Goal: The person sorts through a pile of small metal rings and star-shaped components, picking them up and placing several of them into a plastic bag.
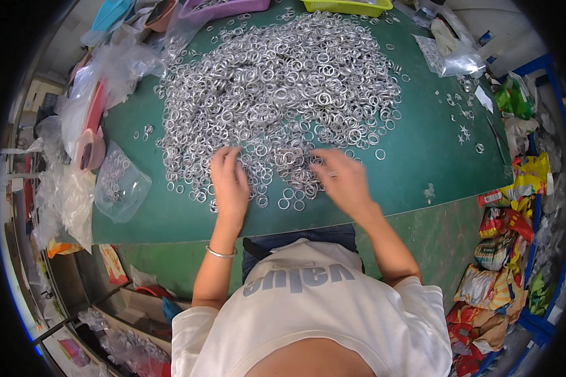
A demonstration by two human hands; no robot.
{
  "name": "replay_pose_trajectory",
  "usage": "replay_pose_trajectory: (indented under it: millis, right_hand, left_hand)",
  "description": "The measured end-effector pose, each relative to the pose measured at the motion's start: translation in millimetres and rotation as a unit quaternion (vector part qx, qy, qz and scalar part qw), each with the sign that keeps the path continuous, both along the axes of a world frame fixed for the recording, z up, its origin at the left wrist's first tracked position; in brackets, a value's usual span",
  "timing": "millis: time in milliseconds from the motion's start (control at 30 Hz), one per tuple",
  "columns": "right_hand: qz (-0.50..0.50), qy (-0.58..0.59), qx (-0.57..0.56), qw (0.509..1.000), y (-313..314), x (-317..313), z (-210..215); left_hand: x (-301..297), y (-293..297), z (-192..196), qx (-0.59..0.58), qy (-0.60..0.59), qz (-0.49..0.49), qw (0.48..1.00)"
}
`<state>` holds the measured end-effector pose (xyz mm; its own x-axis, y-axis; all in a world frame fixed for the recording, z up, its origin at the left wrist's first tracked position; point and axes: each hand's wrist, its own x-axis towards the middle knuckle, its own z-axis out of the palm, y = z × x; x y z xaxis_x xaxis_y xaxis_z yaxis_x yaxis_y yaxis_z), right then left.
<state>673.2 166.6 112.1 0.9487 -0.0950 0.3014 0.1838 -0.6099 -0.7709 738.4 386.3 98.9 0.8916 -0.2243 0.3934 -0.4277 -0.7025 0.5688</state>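
Note:
A broad heap of silver metal rings [277, 81] covers the middle of the green table [421, 157]. My left hand [231, 185] rests at the heap's near left edge, fingers stretched out and apart among the rings. To the right, my right hand [346, 184] reaches in with its fingers apart, touching the side of a smaller pile of rings [294, 164] between the two hands. Its fingertips are slightly blurred. Neither hand shows a ring clearly gripped. A few loose rings [291, 200] lie close to the table's near edge.
Clear plastic bags [124, 188] and a pink container [89, 149] line the left side. Purple [226, 9] and yellow-green [346, 6] baskets stand at the far edge. Small star-shaped pieces [463, 133] lie at right. Colourful packages [487, 289] fill the blue rack [538, 327].

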Motion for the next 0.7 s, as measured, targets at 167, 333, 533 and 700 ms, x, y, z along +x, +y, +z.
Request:
replay_pose_trajectory:
  millis: [167, 333, 533, 700]
  right_hand:
    - [-0.157, 0.076, -0.042, 0.984, -49.5, -12.3, 7.2]
    - [-0.047, 0.024, -0.038, 0.998, -23.1, -9.8, 14.8]
    - [0.025, 0.023, -0.18, 0.983, -24.7, -13.2, -7.7]
    - [-0.111, 0.043, -0.21, 0.97, -42.2, -12.7, -0.3]
  left_hand:
    - [-18.8, -40.9, 17.1, 0.099, -0.026, -0.134, 0.986]
    - [-19.4, -42.6, 16.7, 0.078, 0.024, -0.208, 0.975]
    - [-19.4, -15.4, -2.7, -0.026, 0.008, -0.126, 0.992]
    - [-11.5, -4.6, -4.3, -0.149, 0.013, -0.015, 0.989]
